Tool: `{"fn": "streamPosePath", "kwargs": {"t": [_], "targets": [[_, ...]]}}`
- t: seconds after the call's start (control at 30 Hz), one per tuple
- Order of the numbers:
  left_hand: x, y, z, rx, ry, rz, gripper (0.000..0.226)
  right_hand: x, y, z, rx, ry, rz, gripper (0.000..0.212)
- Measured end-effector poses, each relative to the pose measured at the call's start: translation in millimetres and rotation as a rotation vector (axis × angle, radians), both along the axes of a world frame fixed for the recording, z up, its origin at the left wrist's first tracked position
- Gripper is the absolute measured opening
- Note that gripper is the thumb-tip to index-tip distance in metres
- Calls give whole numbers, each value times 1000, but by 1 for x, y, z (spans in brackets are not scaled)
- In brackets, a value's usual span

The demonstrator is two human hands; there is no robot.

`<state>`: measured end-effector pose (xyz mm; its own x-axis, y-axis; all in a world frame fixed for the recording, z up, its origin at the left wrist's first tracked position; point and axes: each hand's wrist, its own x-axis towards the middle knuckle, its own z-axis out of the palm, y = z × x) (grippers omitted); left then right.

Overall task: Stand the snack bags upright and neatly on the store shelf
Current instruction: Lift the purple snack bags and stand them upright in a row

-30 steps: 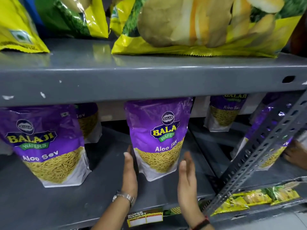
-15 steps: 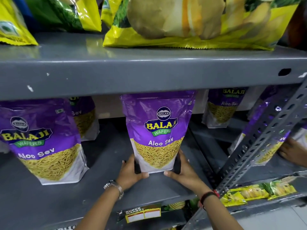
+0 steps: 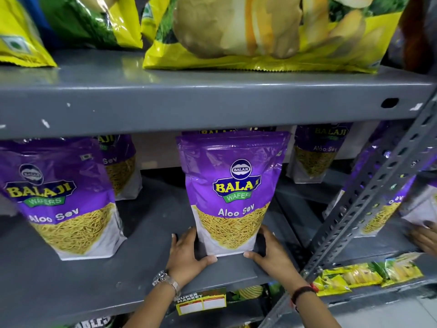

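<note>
1. A purple Aloo Sev bag (image 3: 230,192) stands upright on the grey shelf (image 3: 151,233), near its front edge
2. The left hand (image 3: 186,250) cups the bag's lower left corner, the right hand (image 3: 272,252) its lower right, both holding it
3. Left of this bag stands another purple bag (image 3: 63,197)
4. On the shelf above it lie yellow chip bags (image 3: 260,34)

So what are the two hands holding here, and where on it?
Both hold the middle purple Aloo Sev bag by its bottom corners: the left hand at the lower left, the right hand at the lower right, thumbs in front. It stands on the shelf.
</note>
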<state>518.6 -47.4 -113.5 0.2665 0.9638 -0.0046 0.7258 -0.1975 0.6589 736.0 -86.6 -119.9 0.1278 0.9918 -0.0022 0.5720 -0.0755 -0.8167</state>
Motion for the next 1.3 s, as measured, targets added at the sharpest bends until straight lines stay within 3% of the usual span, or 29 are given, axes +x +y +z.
{"fn": "streamPosePath", "kwargs": {"t": [0.1, 0.57, 0.73, 0.87, 0.97, 1.1, 1.2, 1.3], "targets": [[-1, 0, 1, 21, -1, -1, 102, -3, -2, 1, 35, -38, -44, 68], [-5, 7, -17, 107, 20, -38, 115, -3, 0, 0, -9, -87, -80, 66], [-5, 8, -22, 113, 62, -32, 122, -3, 0, 0, -12, -80, -61, 62], [-6, 3, -17, 97, 18, -9, 124, -5, -12, 1, 44, 14, -107, 72], [-20, -7, -10, 210, -169, 167, 99, -20, -35, 3, 229, 80, -306, 40], [-83, -15, -2, 394, -346, 466, 94, -74, -40, 1, 280, 83, -25, 7], [-141, -27, 8, 499, -377, 654, 87, -140, -21, -1, 153, 130, 179, 21], [-198, -28, 11, 418, -377, 692, 99, -202, 7, 3, 27, 136, 263, 56]]}}
